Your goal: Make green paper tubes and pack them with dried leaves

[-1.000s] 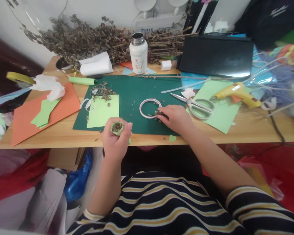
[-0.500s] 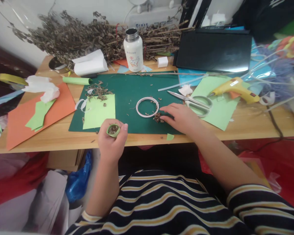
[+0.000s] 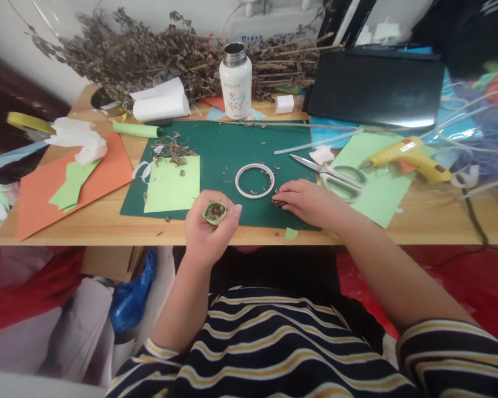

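My left hand [image 3: 209,232] is wrapped round a small green paper tube [image 3: 214,213], held upright over the front edge of the table. Crumbled dried leaves show inside its open top. On the green cutting mat [image 3: 228,146], my right hand [image 3: 305,202] has its fingertips closed on a small clump of dried leaves [image 3: 278,202]. Just left of that hand lies a white tape ring [image 3: 237,182] with leaf bits in and around it. Dried stems and leaf scraps [image 3: 175,149] rest at the top of a light green paper sheet [image 3: 172,190].
Scissors [image 3: 336,176] and a yellow glue gun [image 3: 410,160] lie at the right. A white bottle [image 3: 235,83] stands at the back before a dried plant bundle [image 3: 141,55]. A black laptop-like slab [image 3: 375,88] sits back right, orange paper [image 3: 108,166] at left.
My right fingers have closed on the leaf clump, which lay loose beside them before. My left hand has shifted right with the paper tube, closer to the tape ring.
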Tool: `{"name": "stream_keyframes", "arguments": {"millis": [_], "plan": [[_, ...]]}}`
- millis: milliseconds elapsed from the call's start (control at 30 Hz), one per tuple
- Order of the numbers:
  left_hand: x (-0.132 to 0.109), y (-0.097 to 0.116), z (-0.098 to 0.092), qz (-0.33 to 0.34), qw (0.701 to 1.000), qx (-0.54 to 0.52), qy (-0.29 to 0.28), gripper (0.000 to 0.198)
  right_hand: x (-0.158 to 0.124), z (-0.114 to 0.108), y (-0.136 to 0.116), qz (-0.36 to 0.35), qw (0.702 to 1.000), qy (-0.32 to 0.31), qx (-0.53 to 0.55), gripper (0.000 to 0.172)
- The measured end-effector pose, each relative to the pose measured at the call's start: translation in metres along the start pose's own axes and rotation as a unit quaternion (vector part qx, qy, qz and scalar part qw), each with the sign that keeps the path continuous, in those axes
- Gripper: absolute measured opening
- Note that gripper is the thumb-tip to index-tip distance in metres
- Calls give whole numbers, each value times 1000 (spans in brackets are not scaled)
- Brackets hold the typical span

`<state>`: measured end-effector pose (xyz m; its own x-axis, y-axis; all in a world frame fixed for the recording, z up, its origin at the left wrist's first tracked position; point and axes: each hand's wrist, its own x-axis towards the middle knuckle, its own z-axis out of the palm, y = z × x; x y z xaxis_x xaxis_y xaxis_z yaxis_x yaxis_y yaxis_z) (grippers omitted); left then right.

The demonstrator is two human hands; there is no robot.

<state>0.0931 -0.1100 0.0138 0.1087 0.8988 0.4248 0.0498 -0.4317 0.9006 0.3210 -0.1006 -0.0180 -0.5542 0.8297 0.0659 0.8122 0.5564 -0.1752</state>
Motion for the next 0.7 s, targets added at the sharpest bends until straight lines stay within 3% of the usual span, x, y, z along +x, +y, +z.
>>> {"name": "stream_keyframes", "arguments": {"millis": [233,500,600,700], "plan": [[18,-11,31,14,995,-97,-24,14,-4,-2,8,15,998,-25,48,32],[19,-14,46,19,998,-22,-54,13,7,-11,7,15,997,-58,38,23],[18,-13,45,13,996,-4,-86,13,8,-18,9,-4,996,-14,87,22],[18,-12,44,2,995,-2,-101,15,9,-34,7,-6,985,96,142,20]]}}
